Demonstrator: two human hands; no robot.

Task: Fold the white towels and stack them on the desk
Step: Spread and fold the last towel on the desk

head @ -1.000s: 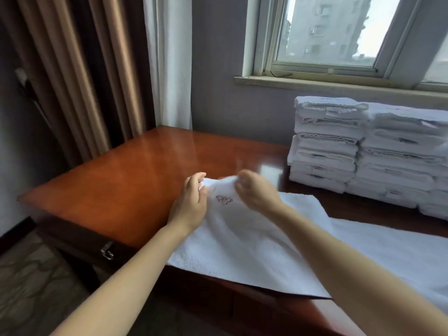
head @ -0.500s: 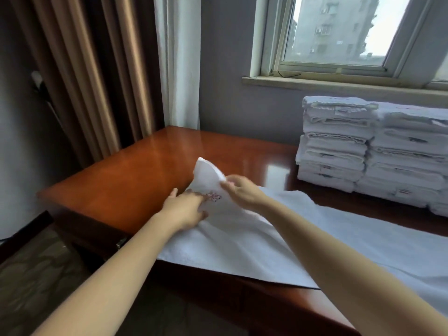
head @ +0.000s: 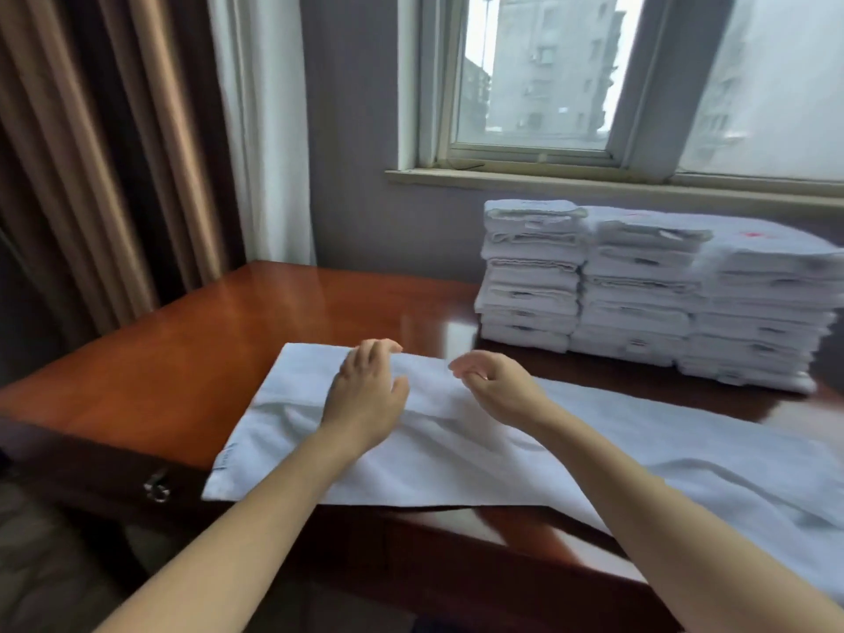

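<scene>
A long white towel [head: 456, 450] lies spread across the front of the wooden desk [head: 205, 358], its left end flat and its right end running out of view. My left hand [head: 365, 395] rests on the towel with its fingers curled over the far edge. My right hand [head: 495, 388] hovers just above the towel near the same edge, its fingers loosely curled with no cloth visible between them. Three stacks of folded white towels [head: 639, 294] stand side by side at the back right, under the window.
Bare desk surface lies to the left of the towel and behind it. The desk's front edge and a drawer pull [head: 156, 488] are at lower left. Brown and white curtains [head: 137, 153] hang behind the desk's left corner, and a windowsill [head: 593, 180] runs above the stacks.
The towel's left corner, lifted and held by both hands earlier, now lies flat with the embroidered mark out of sight. My right hand has come off the cloth.
</scene>
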